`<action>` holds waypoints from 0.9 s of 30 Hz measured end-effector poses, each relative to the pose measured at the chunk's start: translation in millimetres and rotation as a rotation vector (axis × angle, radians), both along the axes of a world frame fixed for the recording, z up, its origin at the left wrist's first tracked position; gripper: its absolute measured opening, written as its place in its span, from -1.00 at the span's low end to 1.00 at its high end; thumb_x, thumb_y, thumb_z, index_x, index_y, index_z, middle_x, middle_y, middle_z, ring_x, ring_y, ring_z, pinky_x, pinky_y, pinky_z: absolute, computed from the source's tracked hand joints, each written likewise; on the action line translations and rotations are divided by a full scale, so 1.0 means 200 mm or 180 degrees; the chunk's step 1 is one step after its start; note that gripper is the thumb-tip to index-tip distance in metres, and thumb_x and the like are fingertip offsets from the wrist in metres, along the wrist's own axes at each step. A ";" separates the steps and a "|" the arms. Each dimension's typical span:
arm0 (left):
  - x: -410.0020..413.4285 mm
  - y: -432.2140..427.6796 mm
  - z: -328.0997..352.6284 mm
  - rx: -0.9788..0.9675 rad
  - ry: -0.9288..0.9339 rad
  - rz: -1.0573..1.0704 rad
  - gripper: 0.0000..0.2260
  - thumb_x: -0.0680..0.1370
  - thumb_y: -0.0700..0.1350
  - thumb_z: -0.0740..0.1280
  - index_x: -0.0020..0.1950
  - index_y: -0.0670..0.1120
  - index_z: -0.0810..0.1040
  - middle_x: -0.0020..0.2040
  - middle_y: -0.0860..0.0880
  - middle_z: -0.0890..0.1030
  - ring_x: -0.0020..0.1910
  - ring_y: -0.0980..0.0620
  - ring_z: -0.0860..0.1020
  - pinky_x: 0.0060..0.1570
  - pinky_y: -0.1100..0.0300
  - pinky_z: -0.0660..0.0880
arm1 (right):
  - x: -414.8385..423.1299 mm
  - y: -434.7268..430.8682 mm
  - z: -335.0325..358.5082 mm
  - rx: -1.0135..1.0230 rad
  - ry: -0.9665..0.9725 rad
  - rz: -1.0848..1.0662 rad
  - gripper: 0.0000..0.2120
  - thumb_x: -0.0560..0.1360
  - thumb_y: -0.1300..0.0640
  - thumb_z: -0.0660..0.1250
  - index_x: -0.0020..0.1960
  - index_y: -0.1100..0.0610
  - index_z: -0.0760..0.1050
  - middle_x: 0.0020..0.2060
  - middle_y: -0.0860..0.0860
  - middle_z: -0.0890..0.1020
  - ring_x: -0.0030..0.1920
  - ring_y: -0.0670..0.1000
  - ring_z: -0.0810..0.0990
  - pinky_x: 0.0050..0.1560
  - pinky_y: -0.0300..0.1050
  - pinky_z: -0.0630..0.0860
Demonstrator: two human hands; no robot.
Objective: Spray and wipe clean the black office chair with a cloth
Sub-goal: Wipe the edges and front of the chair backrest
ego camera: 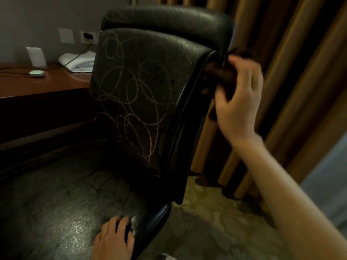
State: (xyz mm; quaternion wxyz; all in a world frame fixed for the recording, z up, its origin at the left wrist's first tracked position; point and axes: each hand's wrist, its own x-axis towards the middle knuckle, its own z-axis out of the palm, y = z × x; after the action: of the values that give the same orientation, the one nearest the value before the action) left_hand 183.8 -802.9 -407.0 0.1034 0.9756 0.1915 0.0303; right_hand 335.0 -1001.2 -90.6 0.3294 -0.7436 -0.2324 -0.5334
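Observation:
The black office chair (142,87) fills the middle of the view, its backrest covered in pale looping scribbles and wet droplets. My right hand (238,94) is raised at the backrest's right edge and grips a dark brown cloth (221,76) bunched against that edge. My left hand (114,239) rests on the front right part of the seat (56,212), fingers bent over the surface, holding nothing that I can see. No spray bottle is in view.
A wooden desk (47,83) stands at the left with a folded white towel (78,61), a white cup (36,56) and a small pale green object (36,73). Brown curtains (293,72) hang right behind the chair. Patterned carpet (210,222) lies below.

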 end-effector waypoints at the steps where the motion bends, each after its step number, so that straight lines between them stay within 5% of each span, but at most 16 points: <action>1: 0.00 0.01 0.00 -0.0035 0.0038 0.0031 -0.71 0.29 0.11 0.38 -0.07 0.03 0.64 -0.07 -0.04 0.61 -0.14 -0.07 0.60 -0.26 0.04 0.53 | 0.04 0.01 0.11 -0.0182 -0.0121 -0.0196 -0.61 0.43 0.24 0.29 0.25 0.21 0.44 0.21 0.20 0.43 0.22 0.15 0.40 0.31 -0.23 0.28; 4: 0.00 0.00 0.05 -0.0162 0.0066 -0.0020 -0.59 0.16 0.11 0.53 -0.03 0.06 0.64 -0.03 -0.01 0.60 -0.11 -0.04 0.60 -0.22 0.07 0.53 | 0.13 0.04 0.18 -0.0891 -0.0147 -0.0586 -0.70 0.42 0.28 0.29 0.14 0.22 0.50 0.20 0.20 0.46 0.15 0.21 0.41 0.25 -0.14 0.33; 6: -0.01 -0.03 0.10 -0.0308 0.0120 -0.0083 -0.56 0.38 0.20 0.33 0.24 0.15 0.48 0.25 0.04 0.46 0.19 0.02 0.48 0.08 0.12 0.44 | 0.14 0.03 0.05 -0.1178 -0.0087 -0.0576 -0.69 0.36 0.35 0.33 0.10 0.26 0.50 0.18 0.23 0.48 0.11 0.24 0.43 0.21 -0.04 0.34; 8: 0.01 -0.03 0.09 -0.0300 -0.0453 -0.0066 -0.55 0.51 0.21 0.12 0.39 0.19 0.24 0.41 0.09 0.25 0.36 0.09 0.27 0.27 0.22 0.26 | 0.12 0.01 -0.17 -0.1509 -0.0016 -0.0554 -0.63 0.28 0.38 0.39 0.08 0.28 0.50 0.15 0.23 0.48 0.10 0.25 0.42 0.20 -0.05 0.31; 11: -0.01 -0.02 0.08 -0.0463 -0.0482 -0.0094 -0.56 0.52 0.21 0.08 0.40 0.20 0.22 0.41 0.10 0.23 0.35 0.11 0.26 0.28 0.24 0.26 | 0.04 -0.01 -0.53 -0.2200 0.0257 -0.0551 -0.57 0.21 0.32 0.49 0.06 0.24 0.51 0.10 0.16 0.47 0.08 0.17 0.39 0.18 -0.07 0.30; 14: 0.00 -0.01 0.07 -0.0681 -0.0137 -0.0049 -0.56 0.43 0.20 0.10 0.28 0.18 0.43 0.30 0.07 0.41 0.22 0.07 0.43 0.15 0.17 0.40 | -0.05 -0.04 -0.66 -0.2386 0.0678 -0.0171 -0.58 0.23 0.28 0.51 0.06 0.17 0.52 0.06 0.09 0.51 0.05 0.09 0.40 0.14 -0.09 0.42; 17: 0.01 0.01 0.03 -0.0457 -0.0178 -0.0110 -0.57 0.51 0.20 0.05 0.38 0.21 0.27 0.42 0.11 0.25 0.35 0.12 0.28 0.31 0.22 0.27 | -0.07 -0.06 -0.41 -0.1658 0.0642 0.0234 -0.59 0.26 0.36 0.45 0.09 0.21 0.53 0.10 0.16 0.50 0.14 0.09 0.37 0.25 -0.14 0.26; 21: 0.00 0.01 0.03 -0.0524 -0.0236 -0.0269 -0.52 0.48 0.22 0.04 0.41 0.20 0.24 0.44 0.10 0.21 0.40 0.12 0.23 0.36 0.21 0.21 | 0.03 -0.02 0.20 -0.0971 -0.0113 -0.0215 -0.69 0.38 0.28 0.31 0.13 0.22 0.53 0.14 0.21 0.49 0.17 0.17 0.39 0.23 -0.18 0.23; 27: 0.01 0.02 0.07 -0.0481 -0.0298 -0.0297 -0.54 0.54 0.17 0.07 0.44 0.16 0.18 0.46 0.09 0.16 0.41 0.10 0.20 0.39 0.21 0.17 | 0.22 0.04 0.46 -0.1420 -0.0260 -0.0650 -0.73 0.47 0.23 0.27 0.16 0.21 0.50 0.17 0.13 0.49 0.20 0.20 0.35 0.22 -0.09 0.35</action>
State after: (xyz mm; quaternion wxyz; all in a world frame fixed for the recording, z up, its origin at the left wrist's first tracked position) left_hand 186.0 -799.8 -393.6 0.1868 0.9704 0.1425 0.0565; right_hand 379.0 -992.3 2.2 0.0918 -0.7954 -0.2812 -0.5291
